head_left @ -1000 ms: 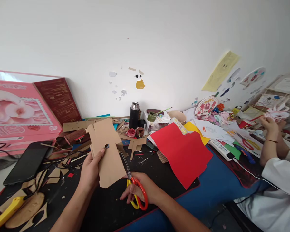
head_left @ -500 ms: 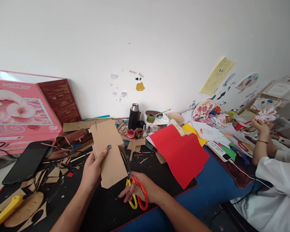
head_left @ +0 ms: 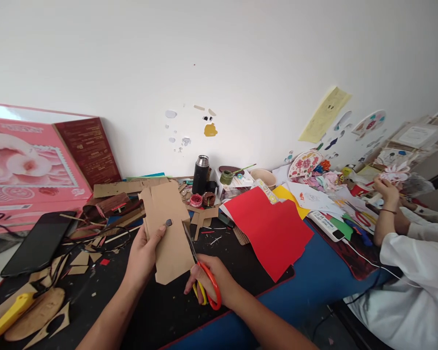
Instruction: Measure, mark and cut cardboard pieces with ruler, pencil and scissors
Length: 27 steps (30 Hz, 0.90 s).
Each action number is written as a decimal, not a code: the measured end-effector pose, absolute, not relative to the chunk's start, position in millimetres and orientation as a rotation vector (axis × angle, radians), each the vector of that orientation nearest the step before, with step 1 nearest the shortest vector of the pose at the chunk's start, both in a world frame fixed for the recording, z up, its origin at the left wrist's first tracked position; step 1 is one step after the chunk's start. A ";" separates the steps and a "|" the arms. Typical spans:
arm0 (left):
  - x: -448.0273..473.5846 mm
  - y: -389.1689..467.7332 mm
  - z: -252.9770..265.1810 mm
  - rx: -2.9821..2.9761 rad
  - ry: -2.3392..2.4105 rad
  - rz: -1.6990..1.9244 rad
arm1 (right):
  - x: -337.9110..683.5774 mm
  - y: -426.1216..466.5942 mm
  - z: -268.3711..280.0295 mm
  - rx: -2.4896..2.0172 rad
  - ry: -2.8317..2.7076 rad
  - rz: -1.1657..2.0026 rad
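My left hand (head_left: 145, 250) grips a brown piece of cardboard (head_left: 173, 248) by its left edge, thumb on the front face near a small dark spot. The cardboard is held up at a tilt above the black mat (head_left: 153, 311). My right hand (head_left: 211, 277) is closed on scissors (head_left: 214, 288) with one red and one yellow handle loop. Their blades point up and lie along the right edge of the cardboard, close to a notch there. Whether the blades are biting into the cardboard I cannot tell.
A red sheet (head_left: 270, 228) lies to the right. Behind stand a black thermos (head_left: 201, 177) and paint jars (head_left: 196, 200). At left are a phone (head_left: 38, 243), cardboard scraps (head_left: 79, 258) and a yellow-handled tool (head_left: 12, 313). Another person's hand (head_left: 387, 192) works at the far right.
The scissor handles have come closer together and the scissors have moved slightly up. The cardboard has shifted a little to the right in my left hand.
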<state>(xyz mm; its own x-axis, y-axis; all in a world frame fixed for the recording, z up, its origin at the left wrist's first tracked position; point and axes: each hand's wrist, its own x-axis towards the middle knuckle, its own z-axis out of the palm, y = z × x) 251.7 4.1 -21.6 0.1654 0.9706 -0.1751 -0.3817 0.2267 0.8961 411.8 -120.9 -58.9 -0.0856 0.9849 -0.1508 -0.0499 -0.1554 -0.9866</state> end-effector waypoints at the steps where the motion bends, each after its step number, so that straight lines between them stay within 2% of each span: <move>1: 251.8 3.8 -23.1 0.836 0.905 1.123 | 410.8 -120.1 -58.0 -1.245 -1.151 1.390; 9: 251.6 -1.9 -26.1 0.934 0.900 1.023 | 408.4 -113.2 -50.7 -1.253 -1.147 1.265; 27: 255.3 -7.2 -19.8 1.052 0.979 1.034 | 413.7 -109.0 -55.3 -1.321 -1.150 1.210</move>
